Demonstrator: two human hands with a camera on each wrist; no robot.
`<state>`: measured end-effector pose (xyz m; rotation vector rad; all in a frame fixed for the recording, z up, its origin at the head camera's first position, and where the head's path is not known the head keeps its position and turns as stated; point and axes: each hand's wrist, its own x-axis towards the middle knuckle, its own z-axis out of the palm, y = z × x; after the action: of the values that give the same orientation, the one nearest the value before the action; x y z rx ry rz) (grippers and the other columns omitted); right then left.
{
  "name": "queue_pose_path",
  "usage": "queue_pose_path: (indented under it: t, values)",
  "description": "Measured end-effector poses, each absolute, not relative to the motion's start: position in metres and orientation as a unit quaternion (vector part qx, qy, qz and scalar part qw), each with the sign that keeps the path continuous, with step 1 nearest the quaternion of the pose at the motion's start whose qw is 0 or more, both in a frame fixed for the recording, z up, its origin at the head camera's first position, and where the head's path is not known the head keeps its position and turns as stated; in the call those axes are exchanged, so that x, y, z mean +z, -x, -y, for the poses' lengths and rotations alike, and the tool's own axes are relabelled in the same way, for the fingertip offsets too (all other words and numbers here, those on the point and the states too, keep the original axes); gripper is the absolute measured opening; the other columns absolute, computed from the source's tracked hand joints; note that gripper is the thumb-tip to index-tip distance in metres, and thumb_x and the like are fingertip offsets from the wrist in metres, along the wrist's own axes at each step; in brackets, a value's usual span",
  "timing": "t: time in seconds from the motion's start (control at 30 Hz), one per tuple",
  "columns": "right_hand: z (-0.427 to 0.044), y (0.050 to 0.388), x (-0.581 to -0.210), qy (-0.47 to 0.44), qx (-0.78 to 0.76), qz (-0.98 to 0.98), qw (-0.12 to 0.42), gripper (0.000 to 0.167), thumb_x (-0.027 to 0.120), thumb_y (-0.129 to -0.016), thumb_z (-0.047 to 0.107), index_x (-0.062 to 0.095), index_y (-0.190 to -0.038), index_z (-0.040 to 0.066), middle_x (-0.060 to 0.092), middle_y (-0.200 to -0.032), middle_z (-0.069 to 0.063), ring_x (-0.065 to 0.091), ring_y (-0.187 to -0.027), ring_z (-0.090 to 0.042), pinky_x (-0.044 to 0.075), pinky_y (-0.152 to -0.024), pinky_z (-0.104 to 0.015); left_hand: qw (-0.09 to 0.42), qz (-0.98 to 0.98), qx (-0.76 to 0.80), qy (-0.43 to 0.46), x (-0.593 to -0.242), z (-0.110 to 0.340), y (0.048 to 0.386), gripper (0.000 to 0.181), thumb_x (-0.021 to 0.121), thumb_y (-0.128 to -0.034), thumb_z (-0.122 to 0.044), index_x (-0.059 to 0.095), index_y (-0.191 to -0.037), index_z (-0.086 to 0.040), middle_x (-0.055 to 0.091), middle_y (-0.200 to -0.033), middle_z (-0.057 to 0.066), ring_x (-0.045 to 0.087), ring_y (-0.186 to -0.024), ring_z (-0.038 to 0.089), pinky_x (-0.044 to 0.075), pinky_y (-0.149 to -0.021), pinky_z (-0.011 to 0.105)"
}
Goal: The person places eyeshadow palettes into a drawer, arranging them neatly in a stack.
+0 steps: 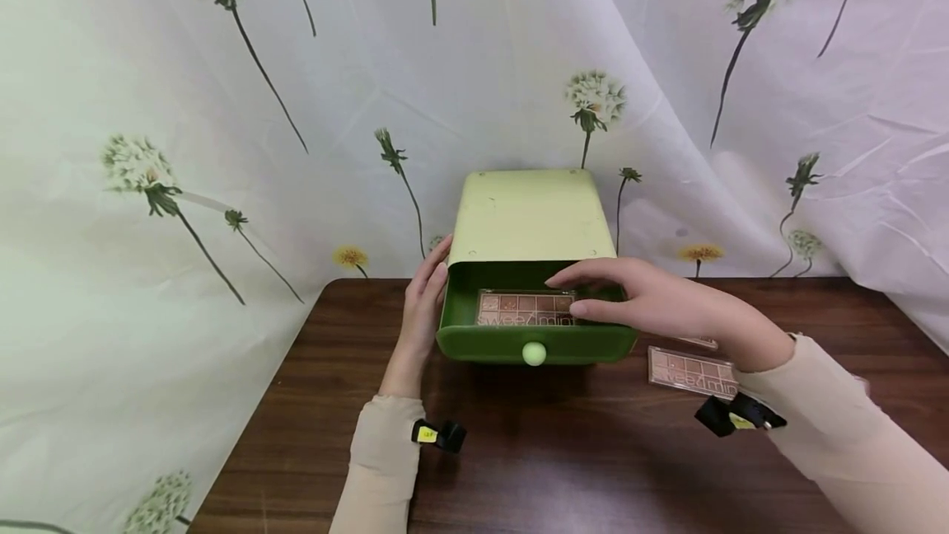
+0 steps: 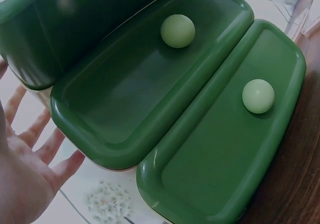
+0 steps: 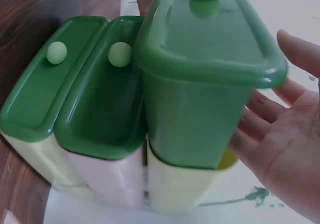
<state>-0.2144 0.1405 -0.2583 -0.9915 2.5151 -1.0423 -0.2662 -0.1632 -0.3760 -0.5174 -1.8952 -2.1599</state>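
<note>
A small drawer cabinet (image 1: pixel 532 213) with a pale yellow-green top stands against the cloth. Its dark green top drawer (image 1: pixel 482 343) is pulled out, and an eyeshadow palette (image 1: pixel 526 303) lies inside. My left hand (image 1: pixel 426 303) rests along the cabinet's left side, fingers extended, as the left wrist view also shows (image 2: pixel 30 169). Over the drawer's right part reaches my right hand (image 1: pixel 652 295), thumb and fingers spread apart near the palette's right end. In the right wrist view that hand (image 3: pixel 287 134) appears beside the drawer with nothing gripped.
On the brown table (image 1: pixel 519 452), right of the cabinet, lies another eyeshadow palette (image 1: pixel 689 371), partly behind my right wrist. A further palette's edge (image 1: pixel 703 343) shows behind it. Two lower drawer fronts with round knobs (image 2: pixel 258 96) are shut. Dandelion-print cloth (image 1: pixel 296 105) hangs behind.
</note>
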Motion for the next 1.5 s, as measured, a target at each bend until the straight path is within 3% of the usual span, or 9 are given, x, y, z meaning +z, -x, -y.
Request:
queue_pose_path:
  t: [0.13, 0.33, 0.53, 0.73, 0.97, 1.37, 1.5]
  values:
    - [-0.158, 0.202, -0.257, 0.321, -0.362, -0.871, 0.086, 0.034, 0.059, -0.1, 0.036, 0.06, -0.134, 0.03, 0.059, -0.133, 0.009, 0.055, -0.12, -0.013, 0.046, -0.095, -0.043, 0.109, 0.643, -0.737, 0.177, -0.377, 0.163, 0.267, 0.05, 0.045, -0.1042, -0.029, 0.043, -0.151, -0.013, 0.039, -0.154, 0.0, 0.039, -0.139, 0.018, 0.032, -0.112, 0.048]
    - [-0.181, 0.195, -0.265, 0.338, -0.382, -0.86, -0.015, 0.03, 0.06, -0.1, 0.013, 0.065, -0.129, 0.021, 0.064, -0.125, 0.008, 0.061, -0.112, -0.013, 0.048, -0.089, -0.024, 0.111, 0.642, -0.737, 0.18, -0.377, 0.162, 0.267, 0.05, 0.045, -0.1045, -0.03, 0.043, -0.152, -0.014, 0.039, -0.155, -0.001, 0.038, -0.139, 0.017, 0.032, -0.112, 0.048]
    - [-0.199, 0.188, -0.279, 0.308, -0.436, -0.842, -0.079, 0.03, 0.062, -0.097, 0.003, 0.069, -0.123, 0.017, 0.069, -0.117, 0.001, 0.062, -0.109, -0.01, 0.047, -0.089, -0.016, 0.109, 0.645, -0.735, 0.179, -0.377, 0.162, 0.267, 0.051, 0.045, -0.1042, -0.031, 0.043, -0.152, -0.014, 0.038, -0.155, -0.002, 0.037, -0.14, 0.016, 0.032, -0.112, 0.047]
    - [-0.214, 0.184, -0.299, 0.284, -0.433, -0.849, -0.105, 0.028, 0.063, -0.096, 0.002, 0.071, -0.118, 0.018, 0.07, -0.115, 0.002, 0.059, -0.112, -0.006, 0.044, -0.089, -0.015, 0.107, 0.646, -0.735, 0.177, -0.378, 0.163, 0.267, 0.049, 0.044, -0.1047, -0.03, 0.043, -0.152, -0.015, 0.038, -0.155, -0.003, 0.037, -0.14, 0.015, 0.032, -0.112, 0.047]
    - [-0.229, 0.185, -0.322, 0.262, -0.449, -0.845, -0.124, 0.026, 0.063, -0.094, -0.003, 0.071, -0.116, 0.009, 0.071, -0.111, 0.002, 0.063, -0.103, -0.005, 0.047, -0.084, -0.014, 0.107, 0.646, -0.735, 0.179, -0.378, 0.163, 0.268, 0.05, 0.045, -0.1045, -0.031, 0.043, -0.152, -0.016, 0.038, -0.155, -0.004, 0.035, -0.141, 0.014, 0.03, -0.113, 0.046]
    - [-0.251, 0.189, -0.362, 0.205, -0.432, -0.872, -0.103, 0.022, 0.067, -0.095, 0.006, 0.071, -0.116, 0.01, 0.071, -0.109, 0.007, 0.065, -0.09, -0.004, 0.049, -0.074, -0.016, 0.105, 0.636, -0.74, 0.189, -0.379, 0.164, 0.268, 0.051, 0.045, -0.1045, -0.03, 0.042, -0.152, -0.014, 0.036, -0.156, -0.003, 0.034, -0.142, 0.014, 0.03, -0.113, 0.046]
    - [-0.258, 0.193, -0.377, 0.198, -0.415, -0.883, -0.095, 0.022, 0.07, -0.093, 0.008, 0.07, -0.115, 0.007, 0.071, -0.107, 0.003, 0.065, -0.088, -0.003, 0.049, -0.072, -0.017, 0.104, 0.631, -0.743, 0.197, -0.381, 0.164, 0.27, 0.051, 0.045, -0.1046, -0.03, 0.041, -0.153, -0.012, 0.036, -0.156, -0.002, 0.034, -0.142, 0.014, 0.031, -0.113, 0.044]
